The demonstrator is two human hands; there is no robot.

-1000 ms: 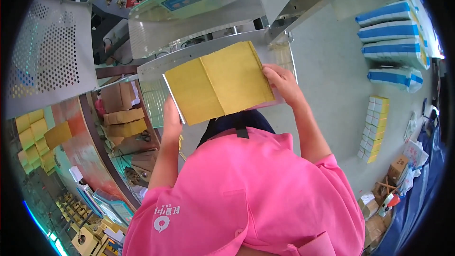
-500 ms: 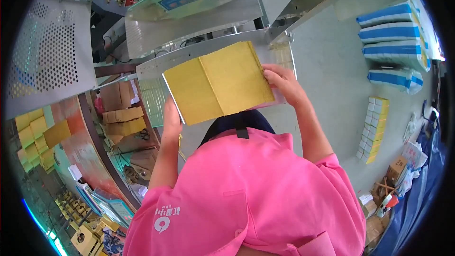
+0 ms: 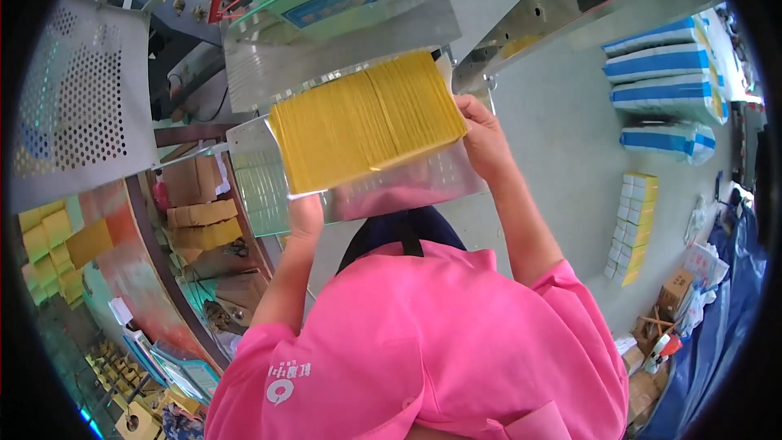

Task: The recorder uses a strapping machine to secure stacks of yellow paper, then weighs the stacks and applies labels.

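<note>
Between my two hands is a thick stack of yellow paper [image 3: 371, 126], its ridged side made of many sheet edges turned up toward me. My left hand [image 3: 306, 216] grips the near left corner, with most of its fingers hidden behind the stack. At the right end my right hand [image 3: 485, 137] is closed on the paper, thumb along the edge. White shows at the stack's left end and lower corner. Below and behind the stack lies a shiny metal tray [image 3: 440, 175], which reflects my pink shirt.
A perforated metal panel [image 3: 73, 98] stands at the left, and a clear cover [image 3: 342, 41] lies beyond the stack. Blue-and-white sacks [image 3: 664, 73] and a column of yellow-and-white bundles [image 3: 631, 228] are on the floor at the right. More yellow bundles [image 3: 49, 248] sit far left.
The stack has been tilted, so its ridged sheet edges show in place of the flat, creased top sheet. Both hands have moved slightly with it and keep their hold.
</note>
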